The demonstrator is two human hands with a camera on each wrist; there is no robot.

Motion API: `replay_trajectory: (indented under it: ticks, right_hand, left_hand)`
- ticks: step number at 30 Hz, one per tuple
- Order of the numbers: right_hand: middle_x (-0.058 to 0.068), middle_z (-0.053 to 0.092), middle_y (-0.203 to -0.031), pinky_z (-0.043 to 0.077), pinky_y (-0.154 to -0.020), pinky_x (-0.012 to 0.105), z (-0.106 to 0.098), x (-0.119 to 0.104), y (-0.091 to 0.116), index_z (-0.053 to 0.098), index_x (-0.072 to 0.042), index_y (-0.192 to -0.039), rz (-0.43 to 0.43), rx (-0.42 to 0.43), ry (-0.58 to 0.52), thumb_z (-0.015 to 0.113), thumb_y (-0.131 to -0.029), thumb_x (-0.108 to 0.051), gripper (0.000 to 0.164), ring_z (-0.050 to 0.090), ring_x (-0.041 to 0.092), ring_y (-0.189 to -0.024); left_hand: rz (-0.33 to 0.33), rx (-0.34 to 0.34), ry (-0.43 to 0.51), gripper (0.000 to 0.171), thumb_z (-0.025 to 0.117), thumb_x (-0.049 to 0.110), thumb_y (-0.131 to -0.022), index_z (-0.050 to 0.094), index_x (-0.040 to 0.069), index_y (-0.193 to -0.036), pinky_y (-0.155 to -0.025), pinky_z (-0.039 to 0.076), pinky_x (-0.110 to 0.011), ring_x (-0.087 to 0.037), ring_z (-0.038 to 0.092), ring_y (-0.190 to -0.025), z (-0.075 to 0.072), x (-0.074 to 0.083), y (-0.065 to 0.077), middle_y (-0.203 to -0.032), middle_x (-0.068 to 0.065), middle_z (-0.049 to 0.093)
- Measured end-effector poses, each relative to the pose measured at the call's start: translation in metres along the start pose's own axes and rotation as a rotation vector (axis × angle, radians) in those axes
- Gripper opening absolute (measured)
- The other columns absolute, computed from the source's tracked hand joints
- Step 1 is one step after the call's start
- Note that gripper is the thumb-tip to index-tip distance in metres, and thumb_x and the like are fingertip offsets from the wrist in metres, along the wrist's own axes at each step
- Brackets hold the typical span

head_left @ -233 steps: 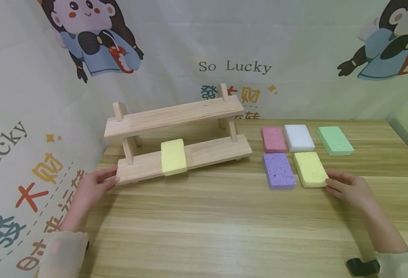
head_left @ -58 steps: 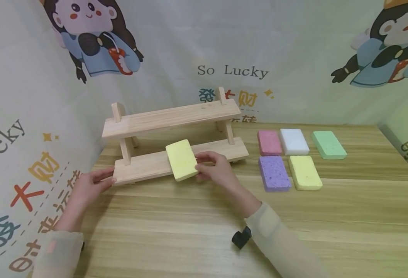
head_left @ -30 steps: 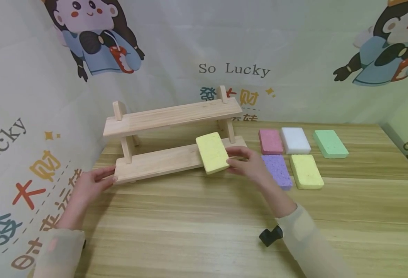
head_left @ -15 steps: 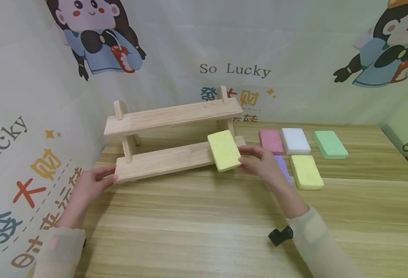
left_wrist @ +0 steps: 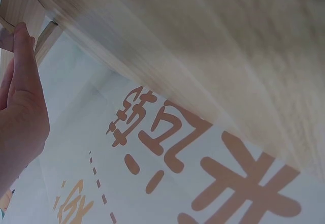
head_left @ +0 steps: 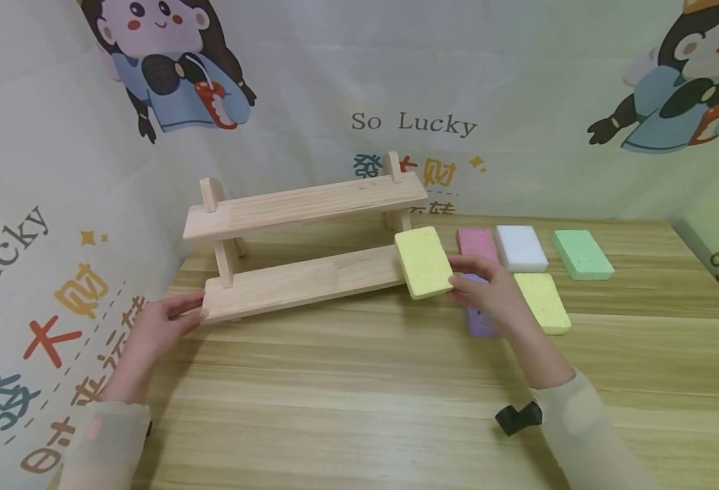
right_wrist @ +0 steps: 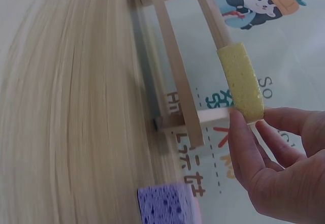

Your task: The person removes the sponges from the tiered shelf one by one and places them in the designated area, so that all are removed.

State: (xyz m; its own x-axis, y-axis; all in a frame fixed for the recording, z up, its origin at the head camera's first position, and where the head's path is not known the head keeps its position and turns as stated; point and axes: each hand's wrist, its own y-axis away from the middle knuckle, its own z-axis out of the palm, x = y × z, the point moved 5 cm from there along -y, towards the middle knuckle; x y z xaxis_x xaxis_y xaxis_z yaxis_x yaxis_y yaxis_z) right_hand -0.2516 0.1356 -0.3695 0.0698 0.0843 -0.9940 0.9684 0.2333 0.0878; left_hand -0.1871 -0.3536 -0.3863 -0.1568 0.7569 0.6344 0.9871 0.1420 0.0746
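Note:
A two-tier wooden shelf rack (head_left: pixel 310 275) stands at the left of the table. My left hand (head_left: pixel 157 333) holds the left end of its lower board, thumb near the front corner; in the left wrist view its fingertips meet the wood. A yellow sponge (head_left: pixel 423 263) is pinched between the thumb and fingers of my right hand (head_left: pixel 494 289). That sponge is tilted in front of the lower board's right end and hides it. Behind the right hand lie a purple sponge (head_left: pixel 479 321), a pink sponge (head_left: pixel 474 243) and a second yellow sponge (head_left: pixel 545 306), all partly covered.
A white sponge (head_left: pixel 521 248) and a green sponge (head_left: pixel 582 254) lie at the back right of the wooden table (head_left: pixel 335 401). A printed cloth (head_left: pixel 310 75) hangs behind and to the left. A black device (head_left: pixel 518 417) is worn at the right wrist.
Earlier the yellow sponge sat on the lower board while my right hand touched the other yellow one. My right hand has since taken it and carried it rightward along the board. My left hand stays put.

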Motion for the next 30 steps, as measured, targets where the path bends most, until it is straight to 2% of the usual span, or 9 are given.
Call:
replay_trajectory:
  ticks: [4,13,15,20,24,30]
  right_hand:
    - [-0.006,0.058,-0.116,0.058,-0.085,0.025,-0.014,0.002,0.005,0.042,0.009,-0.143,0.008,0.032,-0.008,0.060,-0.097,-0.003,0.051,0.068,0.002,-0.086]
    - [-0.008,0.058,-0.113,0.057,-0.082,0.020,-0.048,0.007,0.015,0.042,0.009,-0.143,0.017,0.077,-0.003,0.062,-0.097,-0.007,0.053,0.069,0.000,-0.088]
    - [-0.010,0.058,-0.112,0.057,-0.082,0.019,-0.056,0.009,0.018,0.047,0.005,-0.139,0.022,0.077,-0.011,0.063,-0.097,-0.008,0.046,0.069,0.000,-0.087]
    - [-0.015,0.059,-0.109,0.057,-0.081,0.018,-0.078,0.014,0.025,0.058,-0.015,-0.122,0.025,0.086,-0.034,0.063,-0.097,-0.010,0.026,0.069,0.000,-0.088]
    - [-0.015,0.061,-0.109,0.057,-0.081,0.019,-0.097,0.019,0.033,0.059,-0.020,-0.117,0.008,0.101,-0.087,0.065,-0.096,-0.010,0.023,0.069,0.001,-0.089]
    - [-0.014,0.068,-0.107,0.058,-0.078,0.019,-0.128,0.029,0.047,0.066,-0.023,-0.111,-0.025,0.119,-0.228,0.063,-0.096,-0.003,0.025,0.071,0.005,-0.086]
  left_hand:
    - [0.009,0.002,-0.006,0.048,0.060,0.025,-0.100,0.053,-0.002,-0.140,-0.073,0.044,-0.012,-0.040,0.061,-0.120,-0.001,0.001,0.000,-0.138,-0.025,0.056]
    - [0.013,0.008,-0.007,0.048,0.061,0.024,-0.100,0.054,-0.002,-0.139,-0.073,0.044,-0.013,-0.040,0.060,-0.120,-0.001,0.002,0.000,-0.136,-0.026,0.057]
    - [0.010,0.010,-0.013,0.048,0.061,0.024,-0.100,0.054,-0.002,-0.139,-0.075,0.045,-0.015,-0.040,0.060,-0.120,-0.001,0.002,0.000,-0.136,-0.026,0.057]
    - [-0.003,0.007,-0.012,0.048,0.061,0.025,-0.100,0.054,-0.001,-0.140,-0.076,0.046,-0.019,-0.041,0.061,-0.120,-0.001,0.002,-0.002,-0.136,-0.026,0.057]
    - [-0.002,0.002,-0.005,0.049,0.061,0.025,-0.100,0.053,-0.002,-0.140,-0.073,0.045,-0.014,-0.040,0.062,-0.119,0.000,0.001,-0.002,-0.137,-0.025,0.057]
    - [0.009,0.002,-0.007,0.049,0.060,0.026,-0.101,0.052,-0.003,-0.140,-0.073,0.044,-0.012,-0.041,0.060,-0.121,0.000,0.001,0.001,-0.137,-0.023,0.057]
